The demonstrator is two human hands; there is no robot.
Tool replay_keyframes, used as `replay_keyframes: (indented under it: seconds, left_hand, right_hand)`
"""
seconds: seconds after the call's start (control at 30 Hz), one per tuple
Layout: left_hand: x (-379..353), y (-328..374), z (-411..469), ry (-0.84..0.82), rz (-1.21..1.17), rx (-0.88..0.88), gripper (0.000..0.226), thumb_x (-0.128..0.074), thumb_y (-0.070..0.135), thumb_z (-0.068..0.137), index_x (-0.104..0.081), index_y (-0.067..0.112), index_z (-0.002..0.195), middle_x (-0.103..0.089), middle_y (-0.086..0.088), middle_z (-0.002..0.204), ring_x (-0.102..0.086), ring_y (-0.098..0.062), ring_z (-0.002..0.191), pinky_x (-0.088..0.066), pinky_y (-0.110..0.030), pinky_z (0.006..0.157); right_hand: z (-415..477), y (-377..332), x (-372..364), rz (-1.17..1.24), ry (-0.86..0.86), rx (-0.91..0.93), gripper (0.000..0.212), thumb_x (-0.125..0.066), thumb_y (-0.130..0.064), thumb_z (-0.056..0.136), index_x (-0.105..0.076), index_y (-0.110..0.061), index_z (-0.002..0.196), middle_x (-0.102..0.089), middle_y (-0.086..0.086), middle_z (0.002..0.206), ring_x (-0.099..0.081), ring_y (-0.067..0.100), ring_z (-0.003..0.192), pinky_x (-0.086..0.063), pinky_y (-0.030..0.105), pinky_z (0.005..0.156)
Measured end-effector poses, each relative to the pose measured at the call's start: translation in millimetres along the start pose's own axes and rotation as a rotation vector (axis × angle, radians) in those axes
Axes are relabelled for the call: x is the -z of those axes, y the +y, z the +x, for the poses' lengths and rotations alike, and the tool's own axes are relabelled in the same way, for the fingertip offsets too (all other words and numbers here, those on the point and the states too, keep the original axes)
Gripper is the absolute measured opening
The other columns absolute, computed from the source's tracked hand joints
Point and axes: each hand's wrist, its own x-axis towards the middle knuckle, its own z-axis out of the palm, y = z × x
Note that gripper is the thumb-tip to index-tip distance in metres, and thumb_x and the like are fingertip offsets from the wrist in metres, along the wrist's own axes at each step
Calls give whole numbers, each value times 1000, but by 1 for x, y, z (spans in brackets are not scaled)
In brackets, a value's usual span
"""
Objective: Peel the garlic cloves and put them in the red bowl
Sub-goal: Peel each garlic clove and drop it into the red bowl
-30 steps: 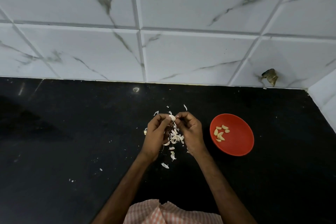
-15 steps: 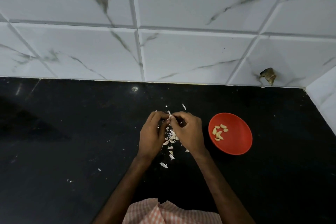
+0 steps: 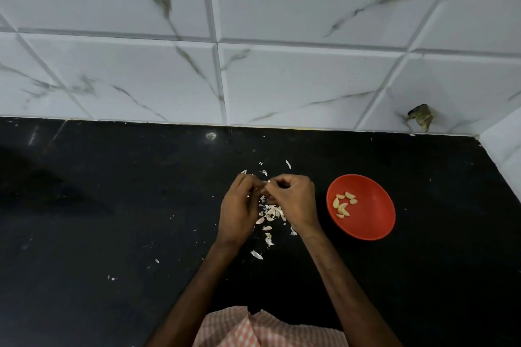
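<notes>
My left hand (image 3: 239, 205) and my right hand (image 3: 294, 200) meet fingertip to fingertip above the black counter. Between them they pinch a small garlic clove (image 3: 268, 182), of which only a white tip shows. Under and between the hands lies a heap of white garlic skins (image 3: 272, 213). To the right of my right hand stands the red bowl (image 3: 372, 222), holding several peeled cloves (image 3: 344, 204) near its left side.
The black counter (image 3: 112, 205) carries scattered bits of skin in front of and behind my hands. A white marble-tiled wall (image 3: 253, 65) runs along the back and turns at the right corner, where a dark damaged spot (image 3: 420, 117) shows.
Both hands have drawn closer together and curled more tightly round the clove, so less of it shows. The bowl and its cloves have not moved.
</notes>
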Motion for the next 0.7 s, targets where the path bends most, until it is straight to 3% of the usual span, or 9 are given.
replay_keyframes:
  seconds: [0.07, 0.23, 0.33, 0.5, 0.6, 0.7]
  left_hand:
    - [-1, 1, 1, 31, -98, 53, 15, -64, -5, 91, -66, 10, 92, -61, 5, 93, -62, -15, 86, -54, -41, 73]
    - [-2, 1, 1, 72, -282, 178, 12, -66, 1, 94, -67, 12, 89, -64, 0, 89, -65, -23, 83, -58, -49, 67]
    - [0, 4, 1, 69, -449, 284, 7, -63, 4, 97, -65, 9, 93, -67, -9, 92, -67, -34, 83, -60, -47, 58]
    - [-1, 4, 1, 69, -580, 373, 4, -62, 8, 99, -63, 4, 100, -65, -19, 96, -67, -36, 82, -61, -45, 59]
    - [-3, 4, 0, 70, -600, 384, 5, -61, 8, 100, -62, 3, 101, -65, -23, 100, -66, -48, 87, -61, -48, 59]
    - [-3, 8, 2, 91, -614, 388, 6, -60, 9, 100, -63, 4, 100, -64, -24, 97, -67, -44, 84, -61, -52, 59]
  right_hand:
    - [0, 1, 0, -13, -16, 29, 12, -67, -5, 91, -78, -6, 85, -75, 2, 73, -74, 18, 66, -64, 42, 66]
    - [-1, -2, 0, -26, -50, 110, 11, -67, -4, 92, -76, -5, 86, -74, -2, 72, -72, 12, 65, -59, 24, 60]
    - [1, -2, 1, 17, -57, 96, 11, -65, -4, 94, -75, -1, 90, -73, 2, 74, -73, 16, 68, -60, 27, 60]
    - [1, -1, 0, 47, -94, 46, 14, -60, -5, 99, -73, 1, 96, -72, 7, 81, -73, 19, 75, -63, 34, 64]
    - [0, -2, -2, 25, -89, 64, 13, -59, -3, 99, -72, 1, 96, -72, 2, 85, -73, 14, 72, -61, 29, 61]
    - [0, -6, -2, 9, -98, 83, 13, -59, -4, 99, -71, -1, 99, -73, 2, 89, -73, 16, 65, -55, 20, 55]
